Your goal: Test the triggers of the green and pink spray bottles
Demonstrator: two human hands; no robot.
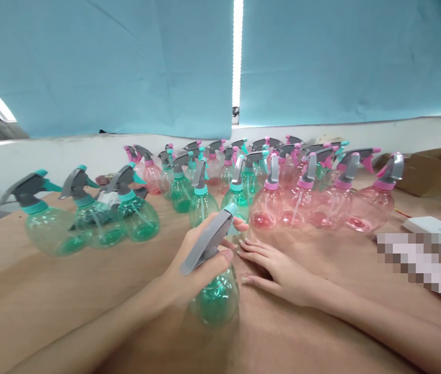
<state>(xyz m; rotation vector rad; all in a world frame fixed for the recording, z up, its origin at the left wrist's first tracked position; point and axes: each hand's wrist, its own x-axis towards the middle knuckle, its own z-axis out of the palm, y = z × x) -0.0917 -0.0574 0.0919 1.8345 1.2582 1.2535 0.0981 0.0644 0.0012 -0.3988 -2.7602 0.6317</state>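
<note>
My left hand (197,254) is wrapped round the neck of a green spray bottle (217,298) with a grey trigger head. That bottle stands at the middle of the table, near me. My right hand (272,270) lies on the wood to the right of it, fingers stretched out toward the bottle and holding nothing. Just beyond my hands is a row of green spray bottles (202,205) and pink spray bottles (331,208), all with grey trigger heads. More green spray bottles (138,218) stand at the left.
Behind the front row, several more pink and green bottles crowd the wooden table (158,343). An open cardboard box (425,171) sits at the back right, with a white box (434,227) nearer. Blue curtains (127,67) hang behind; the right edge is partly pixelated.
</note>
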